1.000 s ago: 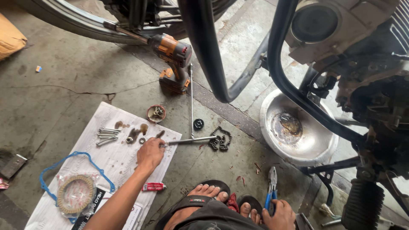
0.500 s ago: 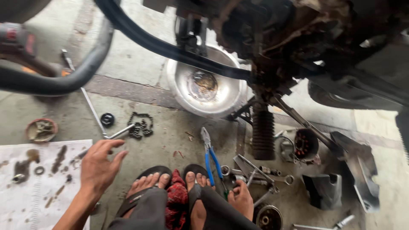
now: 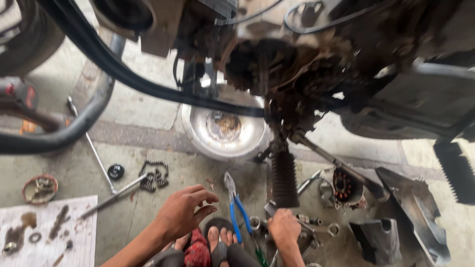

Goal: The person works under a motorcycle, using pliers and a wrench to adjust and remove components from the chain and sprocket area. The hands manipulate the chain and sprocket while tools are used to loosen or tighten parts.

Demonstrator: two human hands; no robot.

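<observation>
Near edge, 6 o'clock: bare toes in sandals (image 3: pixel 217 238), tucked between both forearms. Just up from there at 7 o'clock, left hand (image 3: pixel 185 212), hovering above the floor, fingers loosely curled and apart, holding nothing. At 5 o'clock, right hand (image 3: pixel 283 228), knuckles up, closed down among loose sockets and spanners (image 3: pixel 316 228) on the concrete; cannot tell what is gripped inside. Between the hands, blue-handled pliers (image 3: pixel 236 202), lying flat, jaws pointing toward 11 o'clock, nearest the left fingertips.

Likely trouble at this range: toes close to hard steel, so easily struck by anything dropped or dragged; oily grip, so apt to slip off a tool.

Further out, at 12 o'clock from the right hand, ribbed black rubber boot (image 3: pixel 284 179), hanging from the greasy engine (image 3: pixel 297 74) directly over the knuckles. Could drip grime, or catch a rising hand on sharp edges.

Out at 9 o'clock: chain (image 3: pixel 154 175) and T-handle wrench (image 3: pixel 116 194), underfoot, easy to kick; small parts on paper (image 3: pixel 74 237), easy to scatter. Farthest, metal bowl (image 3: pixel 225 129), close under the engine, easy to tip.
</observation>
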